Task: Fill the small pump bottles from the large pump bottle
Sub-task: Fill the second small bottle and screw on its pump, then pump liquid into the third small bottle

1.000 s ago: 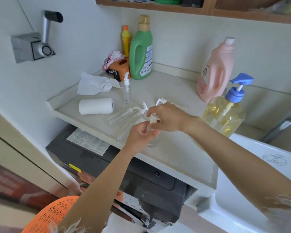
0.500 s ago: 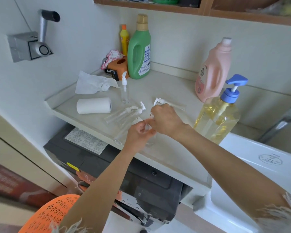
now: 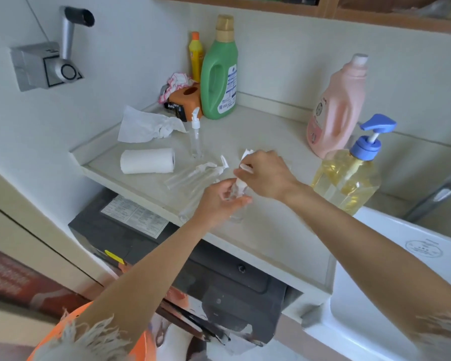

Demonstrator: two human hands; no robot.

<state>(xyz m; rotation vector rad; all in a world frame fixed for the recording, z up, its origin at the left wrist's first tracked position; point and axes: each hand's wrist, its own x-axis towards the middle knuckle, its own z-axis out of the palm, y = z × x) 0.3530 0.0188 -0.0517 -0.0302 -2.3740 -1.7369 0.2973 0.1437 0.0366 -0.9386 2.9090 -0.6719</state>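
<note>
My left hand [image 3: 219,201] holds a small clear pump bottle [image 3: 237,204] upright on the white counter [image 3: 271,230]. My right hand [image 3: 266,175] pinches its white pump top [image 3: 241,182] from above. The large pump bottle [image 3: 349,178], full of yellow liquid with a blue pump, stands to the right of my hands. Another small bottle [image 3: 195,138] stands upright behind, and two more small bottles [image 3: 193,175] lie on their sides to the left of my hands. A loose white pump head [image 3: 246,153] lies behind my right hand.
A paper towel roll [image 3: 147,160] and a crumpled tissue [image 3: 149,127] lie at the left. A green bottle [image 3: 219,71], yellow bottle [image 3: 196,56] and orange box [image 3: 186,99] stand at the back, a pink bottle [image 3: 336,108] at the right. A white basin [image 3: 401,269] adjoins the counter.
My right hand has shifted slightly on the pump top of the small bottle while my left hand keeps its hold on the bottle. The view has drifted a little.
</note>
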